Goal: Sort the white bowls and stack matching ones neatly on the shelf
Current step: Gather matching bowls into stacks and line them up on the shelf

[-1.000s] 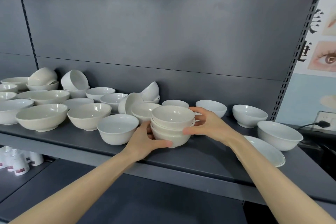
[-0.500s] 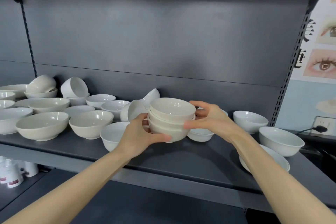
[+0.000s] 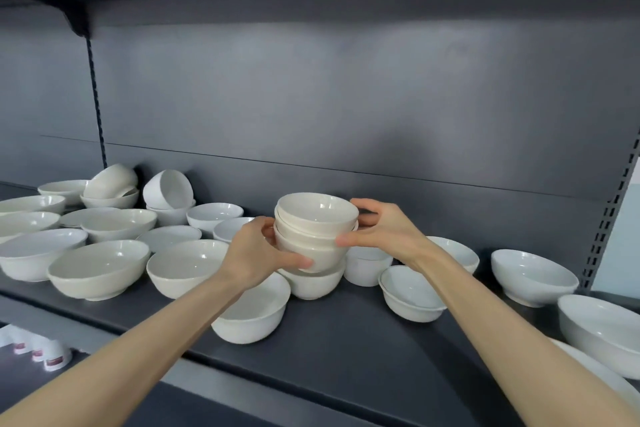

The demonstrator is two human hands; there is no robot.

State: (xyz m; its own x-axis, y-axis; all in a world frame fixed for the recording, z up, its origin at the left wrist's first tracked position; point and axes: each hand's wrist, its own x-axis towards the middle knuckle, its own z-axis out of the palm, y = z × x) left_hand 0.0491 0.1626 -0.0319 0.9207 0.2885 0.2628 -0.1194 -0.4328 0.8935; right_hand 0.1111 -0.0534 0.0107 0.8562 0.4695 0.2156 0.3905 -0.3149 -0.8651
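Observation:
A stack of three cream bowls point(image 3: 317, 229) is held in the air above the dark shelf point(image 3: 346, 350). My left hand point(image 3: 256, 253) grips its left side, thumb under the lowest bowl. My right hand point(image 3: 384, 229) grips the right side, fingers curled behind the rims. Directly below the stack sits another cream bowl point(image 3: 313, 282). A white bowl point(image 3: 367, 265) stands just right of it, partly hidden by my right wrist. A cream bowl point(image 3: 252, 312) lies under my left forearm.
Several larger white and cream bowls point(image 3: 98, 269) crowd the shelf's left half, some tipped on others at the back point(image 3: 169, 187). More white bowls point(image 3: 531, 274) stand at the right near the perforated upright point(image 3: 609, 218). Small white bottles point(image 3: 52, 355) sit on a lower shelf.
Both hands have lifted the stack off the shelf and carried it up and back, over the cream bowl behind. The camera has tilted upward.

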